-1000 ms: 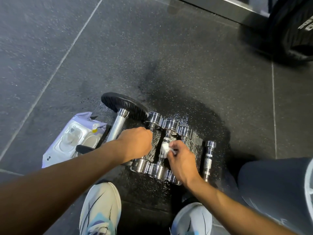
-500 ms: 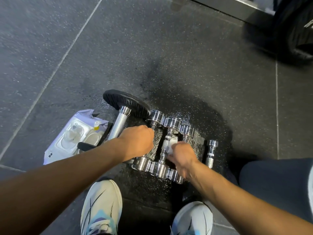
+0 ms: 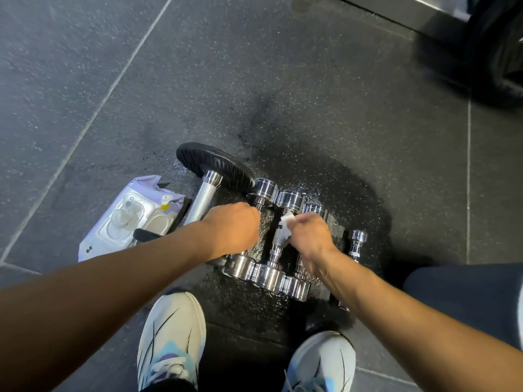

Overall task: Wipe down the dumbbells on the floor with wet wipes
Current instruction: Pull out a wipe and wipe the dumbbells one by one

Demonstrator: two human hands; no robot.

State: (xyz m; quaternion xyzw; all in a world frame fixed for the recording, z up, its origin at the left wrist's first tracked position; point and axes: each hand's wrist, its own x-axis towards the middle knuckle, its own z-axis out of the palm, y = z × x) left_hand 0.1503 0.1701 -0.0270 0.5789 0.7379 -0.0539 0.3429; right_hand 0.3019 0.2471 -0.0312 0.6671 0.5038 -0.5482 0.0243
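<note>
The right hand [image 3: 310, 236] pinches a white wipe [image 3: 287, 222] against the handle of the second chrome dumbbell [image 3: 276, 241]. The left hand [image 3: 232, 227] grips the first chrome dumbbell [image 3: 264, 189] beside it. Four chrome ones lie in a row on the wet floor [image 3: 311, 108]. One black-plated dumbbell [image 3: 202, 199] and one wipes pack [image 3: 124, 222], its print unreadable, lie to their left.

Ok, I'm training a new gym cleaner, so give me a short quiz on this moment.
1. True or false: the right hand holds a white wipe against the handle of the middle chrome dumbbell.
2. The wipes pack lies: A) beside the black-plated dumbbell, B) between the shoes, C) on top of the row.
3. Which hand grips the leftmost chrome dumbbell?
Key: 1 true; 2 A; 3 the left hand.
</note>
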